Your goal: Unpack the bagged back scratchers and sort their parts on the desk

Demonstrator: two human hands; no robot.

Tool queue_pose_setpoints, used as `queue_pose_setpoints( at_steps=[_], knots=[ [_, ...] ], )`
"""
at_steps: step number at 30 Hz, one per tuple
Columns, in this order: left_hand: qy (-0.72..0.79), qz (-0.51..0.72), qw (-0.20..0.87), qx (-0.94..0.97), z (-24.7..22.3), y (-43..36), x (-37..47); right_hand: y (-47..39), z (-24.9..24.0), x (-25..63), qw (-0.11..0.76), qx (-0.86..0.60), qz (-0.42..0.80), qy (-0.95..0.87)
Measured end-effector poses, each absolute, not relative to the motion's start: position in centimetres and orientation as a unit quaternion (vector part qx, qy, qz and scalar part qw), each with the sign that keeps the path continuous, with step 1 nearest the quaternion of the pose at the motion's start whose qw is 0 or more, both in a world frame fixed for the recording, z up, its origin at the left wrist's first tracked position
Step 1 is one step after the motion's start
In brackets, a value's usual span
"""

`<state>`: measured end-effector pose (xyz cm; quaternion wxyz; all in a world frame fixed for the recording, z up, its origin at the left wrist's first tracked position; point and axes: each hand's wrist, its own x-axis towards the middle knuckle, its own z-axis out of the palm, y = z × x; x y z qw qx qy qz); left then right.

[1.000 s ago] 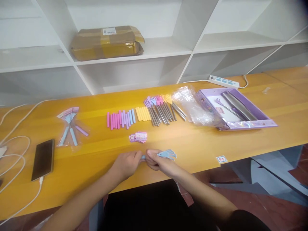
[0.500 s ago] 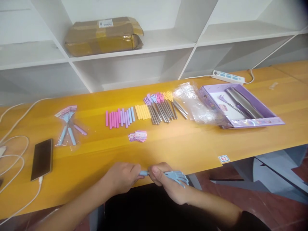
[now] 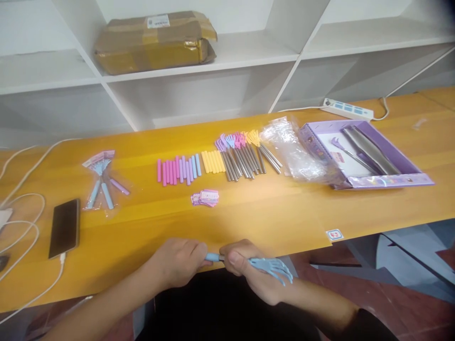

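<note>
Between my two hands, at the table's front edge, is a light blue back scratcher (image 3: 272, 266) with a hand-shaped head. My left hand (image 3: 181, 260) is closed around its blue handle (image 3: 212, 257), most of it hidden by the fingers. My right hand (image 3: 245, 265) grips the metal rod, its thumb lying along the rod and the claw sticking out past the wrist. A short bit of bare metal shows between the hands. Farther back lie pink, purple and blue handle sleeves (image 3: 177, 170), yellow sleeves (image 3: 213, 162), and metal rods (image 3: 243, 161) with coloured claw heads.
Small printed cards (image 3: 208, 198) lie mid-table. Bagged back scratchers (image 3: 101, 182) and a phone (image 3: 64, 228) on a cable are at left. Clear plastic bags (image 3: 295, 151) overlap a purple box (image 3: 387, 181) at right. Behind are a power strip (image 3: 348, 110) and a shelf holding a taped carton (image 3: 152, 47).
The claw head sticks out farther to the right of my right hand than before. Both hands keep their grip, and the camera view has shifted slightly.
</note>
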<state>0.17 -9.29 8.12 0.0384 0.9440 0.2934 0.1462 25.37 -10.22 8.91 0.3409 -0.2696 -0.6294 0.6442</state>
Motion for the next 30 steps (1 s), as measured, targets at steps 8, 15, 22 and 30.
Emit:
queue_pose_setpoints(
  at_steps=[8,15,22,30],
  knots=[
    [0.295,0.159,-0.011,0.942,7.7,-8.2,0.0,-9.0,8.3,23.8,0.301,-0.243,0.713,-0.585],
    [0.313,0.089,0.038,0.945,9.7,-11.0,-0.5,-11.5,8.9,24.3,0.314,-0.168,0.801,-0.481],
    [0.318,0.137,0.015,0.938,11.0,-10.7,-0.5,-10.9,9.5,25.5,0.306,-0.153,0.801,-0.491],
    [0.399,0.136,-0.002,0.907,11.7,-8.9,-0.3,-7.5,8.7,25.8,0.547,-0.289,0.618,-0.485]
  ],
)
